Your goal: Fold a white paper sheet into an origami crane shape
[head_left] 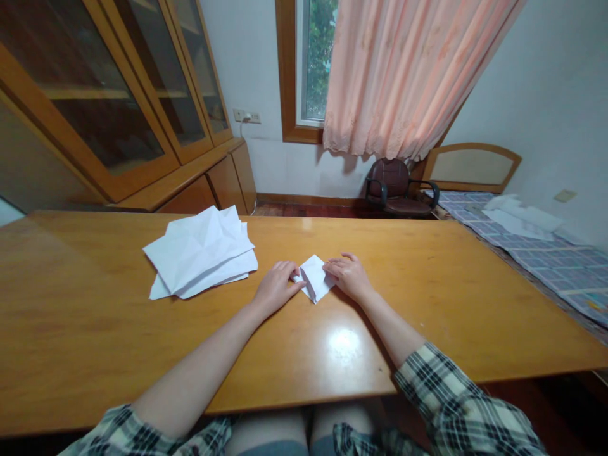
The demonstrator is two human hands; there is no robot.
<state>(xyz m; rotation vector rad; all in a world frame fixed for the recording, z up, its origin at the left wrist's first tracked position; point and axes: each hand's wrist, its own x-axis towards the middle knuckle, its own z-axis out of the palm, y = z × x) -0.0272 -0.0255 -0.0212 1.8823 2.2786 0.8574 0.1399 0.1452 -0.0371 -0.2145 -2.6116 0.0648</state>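
A small folded piece of white paper (315, 273) lies on the table, turned so that one corner points toward me. One of its flaps is partly lifted near the left side. My left hand (279, 284) grips the paper's left edge between thumb and fingers. At the opposite side, my right hand (350, 276) has its fingertips on the right edge, its fingers bent close together over the paper. Part of each side edge is hidden under my fingers.
A stack of creased white paper sheets (204, 250) lies on the wooden table (95, 342) to the left. Beyond the table stand a glass-door cabinet (190, 152), a brown armchair (392, 183) and, at right, a bed (532, 247) with a checked cover.
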